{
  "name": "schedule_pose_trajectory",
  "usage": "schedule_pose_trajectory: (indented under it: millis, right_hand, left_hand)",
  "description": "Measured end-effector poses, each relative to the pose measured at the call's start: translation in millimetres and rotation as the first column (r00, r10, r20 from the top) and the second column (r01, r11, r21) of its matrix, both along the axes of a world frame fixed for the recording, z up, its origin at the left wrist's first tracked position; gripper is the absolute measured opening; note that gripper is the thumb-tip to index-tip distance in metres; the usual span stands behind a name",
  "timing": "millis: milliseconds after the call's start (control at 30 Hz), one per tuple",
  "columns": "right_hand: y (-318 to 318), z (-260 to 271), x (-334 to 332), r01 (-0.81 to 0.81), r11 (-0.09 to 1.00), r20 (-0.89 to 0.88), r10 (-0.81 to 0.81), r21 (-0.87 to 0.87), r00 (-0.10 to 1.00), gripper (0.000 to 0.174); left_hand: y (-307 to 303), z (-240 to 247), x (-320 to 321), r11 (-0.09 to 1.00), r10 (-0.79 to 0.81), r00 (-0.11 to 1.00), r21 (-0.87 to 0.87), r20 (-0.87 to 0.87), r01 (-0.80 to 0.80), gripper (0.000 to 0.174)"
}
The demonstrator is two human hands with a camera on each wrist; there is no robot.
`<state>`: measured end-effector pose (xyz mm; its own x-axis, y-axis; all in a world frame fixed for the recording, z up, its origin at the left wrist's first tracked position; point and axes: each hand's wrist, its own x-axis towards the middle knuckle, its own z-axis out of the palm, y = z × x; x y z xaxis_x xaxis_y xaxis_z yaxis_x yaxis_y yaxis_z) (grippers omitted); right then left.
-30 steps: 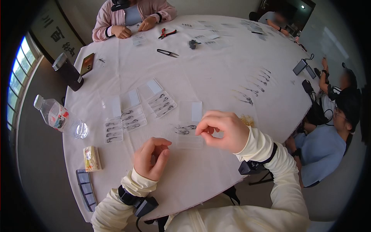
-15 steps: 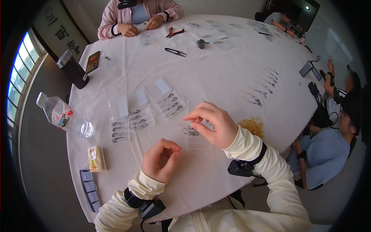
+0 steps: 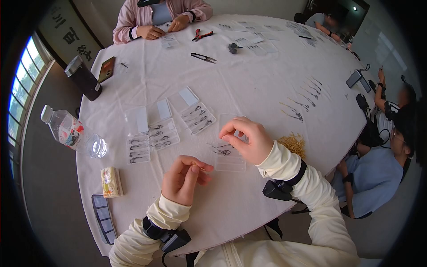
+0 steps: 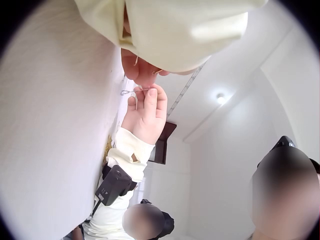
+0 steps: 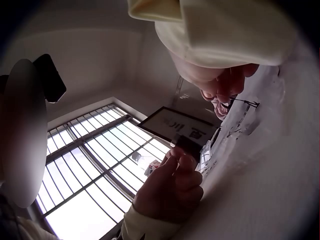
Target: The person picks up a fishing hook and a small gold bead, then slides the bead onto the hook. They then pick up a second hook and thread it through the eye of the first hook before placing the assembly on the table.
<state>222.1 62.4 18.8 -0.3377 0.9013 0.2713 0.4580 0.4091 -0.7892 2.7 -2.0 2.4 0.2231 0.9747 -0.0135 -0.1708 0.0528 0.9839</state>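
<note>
Low over the near table, my left hand (image 3: 180, 180) pinches a small gold hook (image 4: 156, 73) between thumb and fingertips; another gold bit (image 4: 136, 61) shows by its fingers. To its right, my right hand (image 3: 250, 141) has thumb and index finger together on a thin dark looped strand (image 4: 125, 92). Partly hidden beneath the right hand lies an opened clear plastic box (image 3: 229, 166), with several dark looped pieces (image 3: 222, 151) at its compartments. Beside that hand sits a heap of small gold hooks (image 3: 292, 144).
Left of the hands, filled clear boxes (image 3: 197, 118) lie with lids back. Gold-and-dark strands (image 3: 293, 112) form a row at right. A water bottle (image 3: 71, 133), tissue pack (image 3: 111, 182), dark flask (image 3: 84, 80) and thread snips (image 3: 203, 58) stand or lie farther out. Another person (image 3: 162, 20) sits across.
The camera view has shifted slightly. My right hand has moved left over the box, then slightly back. My left fingers have come together, with a gold hook now visible at their tips.
</note>
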Motion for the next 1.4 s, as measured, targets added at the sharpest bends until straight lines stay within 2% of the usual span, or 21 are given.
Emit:
schedule_pose_trajectory:
  millis: [33,100,233,300,533,600,700,833,900,1033,1100,1133,1200,1333,1400]
  right_hand:
    - [-0.8,1.7,0.1,-0.002,1.000,0.000,0.002,0.001,1.000,0.005]
    - [-3.0,3.3,-0.7,0.005,0.998,-0.132,0.002,0.055,0.991,0.004]
    - [-15.0,10.1,-8.2,-0.046,0.993,-0.135,0.060,0.109,0.989,0.006]
    - [-24.2,9.1,-16.8,-0.014,0.999,-0.288,0.024,0.035,0.957,0.010]
    - [-31.9,14.4,-18.4,-0.190,0.970,-0.188,0.160,-0.154,0.969,0.011]
    - [-29.2,6.8,-18.0,-0.246,0.957,-0.297,0.193,-0.152,0.935,0.010]
    - [-29.9,6.6,-17.8,-0.279,0.940,-0.363,0.194,-0.198,0.911,0.010]
    - [-30.1,7.0,-16.0,-0.290,0.939,-0.376,0.204,-0.186,0.904,0.010]
    - [-30.9,9.2,-15.1,-0.226,0.959,-0.428,0.134,-0.171,0.894,0.013]
    - [-27.3,11.8,-7.2,-0.231,0.962,-0.468,0.138,-0.146,0.873,0.015]
    - [-26.7,13.6,-5.3,-0.246,0.961,-0.526,0.148,-0.122,0.838,0.015]
    - [-26.0,13.2,-4.7,-0.246,0.961,-0.525,0.147,-0.123,0.838,0.015]
    - [-25.2,11.8,-3.7,-0.268,0.955,-0.450,0.184,-0.130,0.874,0.015]
    - [-28.4,15.3,-6.6,-0.291,0.947,-0.434,0.206,-0.138,0.877,0.015]
    - [-30.1,16.0,-7.9,-0.323,0.934,-0.497,0.210,-0.154,0.842,0.016]
  left_hand:
    - [0.7,-1.1,-0.8,1.000,0.002,1.000,0.001,0.000,-0.002,0.012]
    - [1.4,-3.0,-3.4,0.999,-0.012,1.000,0.044,-0.028,0.013,0.011]
    - [1.4,-0.7,-2.0,0.999,0.022,0.999,0.024,-0.030,-0.022,0.010]
    - [2.1,-1.0,-2.4,1.000,0.010,1.000,-0.015,-0.010,-0.011,0.009]
    - [2.4,-2.2,-3.8,0.999,-0.048,0.998,-0.010,-0.030,0.048,0.011]
    - [3.0,-3.0,-1.1,0.999,-0.002,1.000,0.049,0.022,0.001,0.008]
    - [5.9,-9.4,-6.3,0.992,0.027,0.999,0.124,-0.025,-0.024,0.006]
    - [5.1,-7.5,-6.5,0.997,0.016,1.000,0.080,0.005,-0.016,0.005]
    - [4.5,-6.6,-5.6,0.999,0.020,1.000,0.041,-0.001,-0.020,0.008]
    - [2.6,-7.9,-2.4,0.997,0.013,1.000,0.082,0.021,-0.015,0.012]
    - [1.6,-11.5,-2.9,0.982,-0.003,0.986,0.186,-0.170,0.035,0.014]
    - [1.5,-10.0,-3.8,0.982,-0.003,0.986,0.186,-0.169,0.035,0.014]
    - [1.5,-3.4,-5.4,0.969,-0.048,0.942,0.213,-0.332,0.124,0.017]
    - [2.8,0.5,-3.0,0.981,-0.042,0.929,0.160,-0.368,0.108,0.019]
    - [4.4,-5.6,-2.2,0.961,0.042,0.915,0.267,-0.401,0.072,0.020]
